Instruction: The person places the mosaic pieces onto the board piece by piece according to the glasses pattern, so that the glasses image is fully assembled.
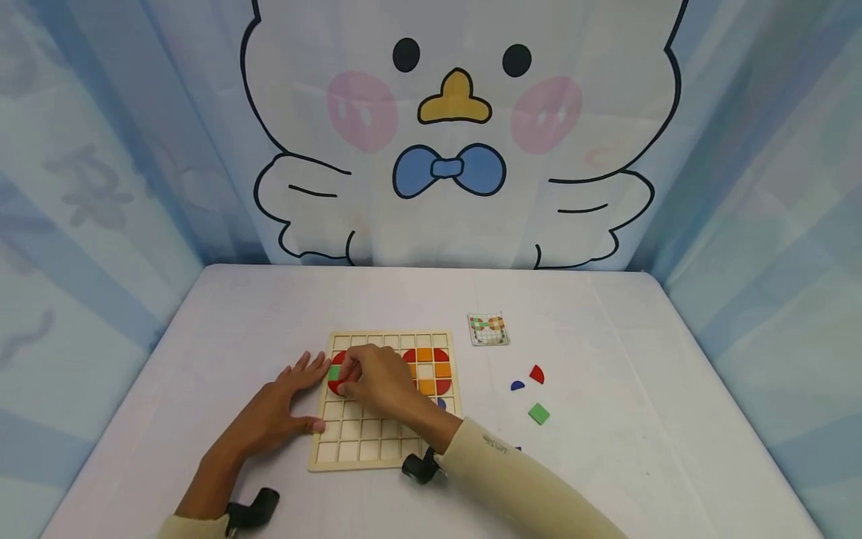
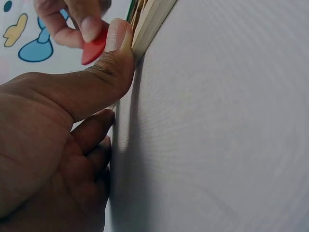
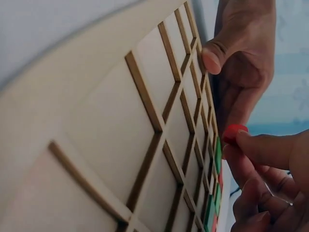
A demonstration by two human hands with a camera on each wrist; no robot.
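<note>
A wooden grid board lies on the table. My left hand rests at its left side, the thumb touching the frame's edge and the fingers stretched towards the upper left corner. Over the board's upper left cells, my right hand pinches a small red piece between thumb and fingertips. The red piece is also visible beyond my left thumb in the left wrist view. Red pieces and a green square sit in cells at the left, partly hidden by the right hand. Red and orange pieces form a group at the right.
Right of the board lie a pattern card, a red quarter-circle, a blue half-circle and a green square. A blue piece shows on the board beside my forearm. A printed curtain hangs behind the table.
</note>
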